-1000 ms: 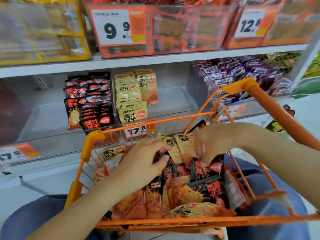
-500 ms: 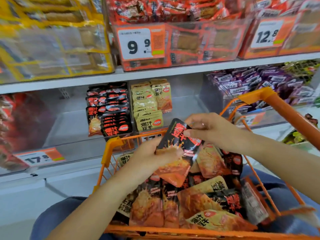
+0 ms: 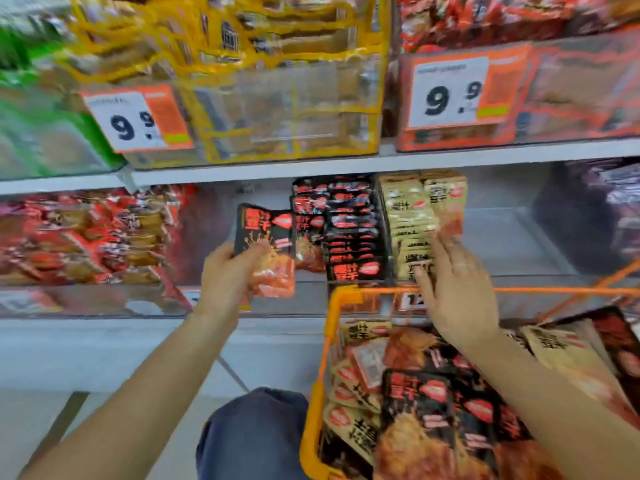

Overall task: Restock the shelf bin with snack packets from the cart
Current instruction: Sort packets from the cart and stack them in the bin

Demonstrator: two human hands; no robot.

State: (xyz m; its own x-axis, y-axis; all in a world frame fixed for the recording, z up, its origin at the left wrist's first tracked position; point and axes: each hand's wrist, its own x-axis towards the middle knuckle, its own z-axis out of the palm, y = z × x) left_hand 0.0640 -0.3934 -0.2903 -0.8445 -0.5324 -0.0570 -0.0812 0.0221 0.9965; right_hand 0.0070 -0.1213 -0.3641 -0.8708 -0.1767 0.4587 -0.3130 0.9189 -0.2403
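Packet (image 3: pixel 265 249), black with an orange lower half, held upright in the left hand (image 3: pixel 227 277), whose fingers and thumb are curled round its lower part; it hangs in front of the shelf bin (image 3: pixel 485 271), just left of the black stack (image 3: pixel 349 226). Right hand (image 3: pixel 457 289) reaches over the cart (image 3: pixel 332 306) rim with its fingers spread and nearly straight, the tips at the front of the beige stack (image 3: pixel 412 223); motion blur leaves it uncertain whether they touch it. Two stacks stand side by side in the bin: black on the left, beige on the right, each of roughly eight to ten overlapping packets, the exact number lost to blur. One orange wire cart, lower right, holds a loose heap of black and beige packets (image 3: pixel 426 403), too many and too overlapped to count. Upper shelf carries two price tags (image 3: pixel 450 91), both reading 9.9, on a yellow-edged clear box (image 3: pixel 294 98) and an orange-edged one (image 3: pixel 571 98). Red packets (image 3: pixel 86 237) fill the neighbouring bin at left.
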